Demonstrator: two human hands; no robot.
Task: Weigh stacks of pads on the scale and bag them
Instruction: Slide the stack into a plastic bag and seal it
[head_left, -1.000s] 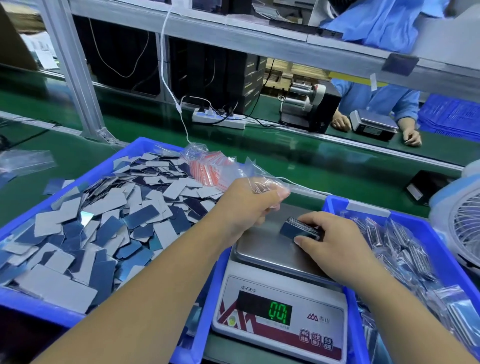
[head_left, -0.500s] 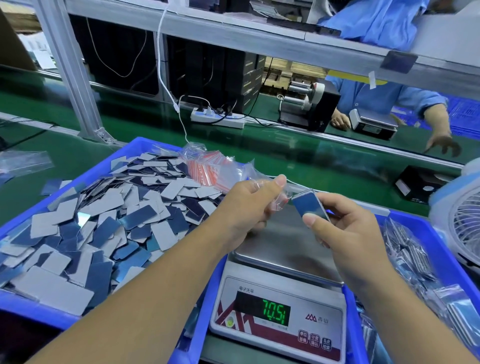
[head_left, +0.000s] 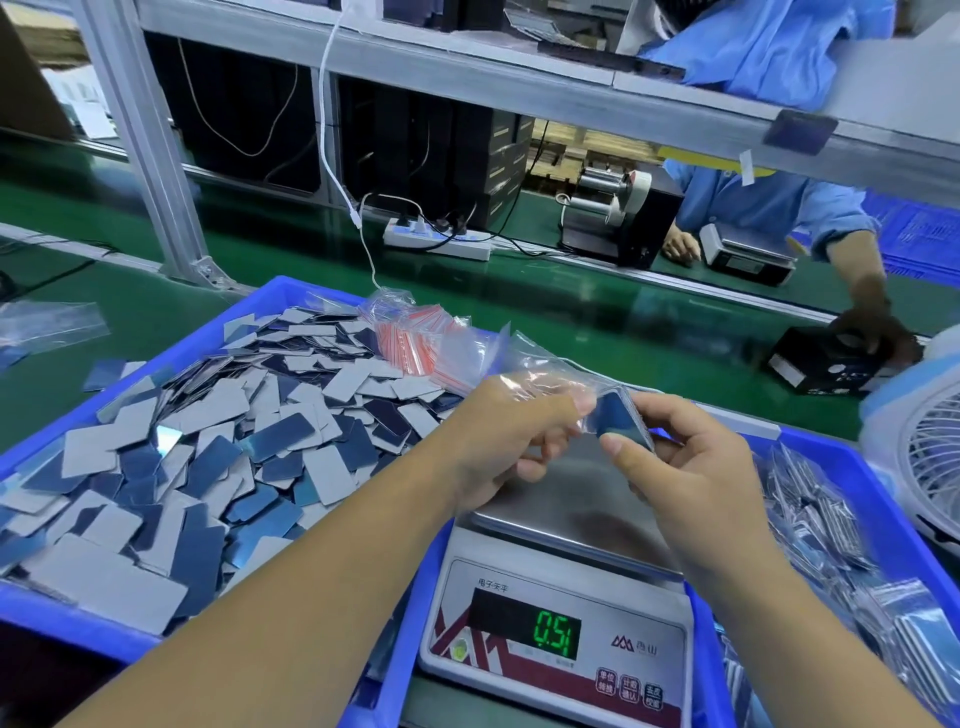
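Bagging step: right hand (head_left: 696, 467) pinches the stack (head_left: 621, 423) at the bag (head_left: 540, 374) mouth, held open by left hand (head_left: 511, 441). Next, push the stack fully inside.

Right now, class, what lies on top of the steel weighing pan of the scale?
Nothing rests on the visible part of the steel weighing pan; both hands hold the stack of blue pads and the clear plastic bag above it, covering its far edge.

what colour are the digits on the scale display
Green, on a black display at the front of the scale, seen in the head view.
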